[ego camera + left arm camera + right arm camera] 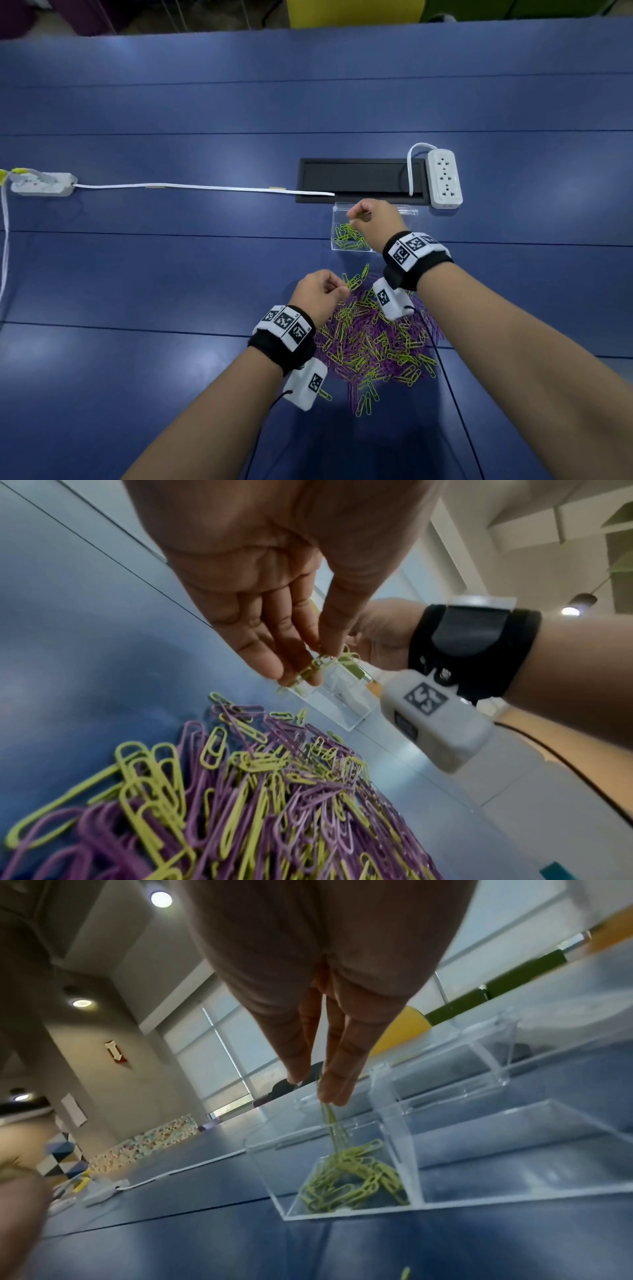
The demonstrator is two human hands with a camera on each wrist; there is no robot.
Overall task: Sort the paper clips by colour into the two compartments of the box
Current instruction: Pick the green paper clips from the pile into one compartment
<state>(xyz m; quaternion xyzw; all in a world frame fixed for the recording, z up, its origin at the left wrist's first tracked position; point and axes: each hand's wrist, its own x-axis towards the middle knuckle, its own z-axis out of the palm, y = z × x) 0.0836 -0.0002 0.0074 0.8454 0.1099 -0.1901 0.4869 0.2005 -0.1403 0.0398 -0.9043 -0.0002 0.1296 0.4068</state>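
Blue tabletop (171, 102): my right hand (371, 219) pinches yellow paper clips (330, 1118) over the clear acrylic box's (342, 1214) left compartment at centre frame; my left hand (320, 293) pinches yellow-green clips (354, 281) above the mixed purple-and-yellow pile (376, 342).

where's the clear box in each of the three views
Head: the clear box sits right of centre, just below the black desk panel, partly behind the right hand.
Left wrist: the box is mid-frame, past the left hand's fingertips.
Right wrist: it fills the lower right.
Shared landmark: the yellow-green clips in its one filled compartment, plain in head and right wrist views.
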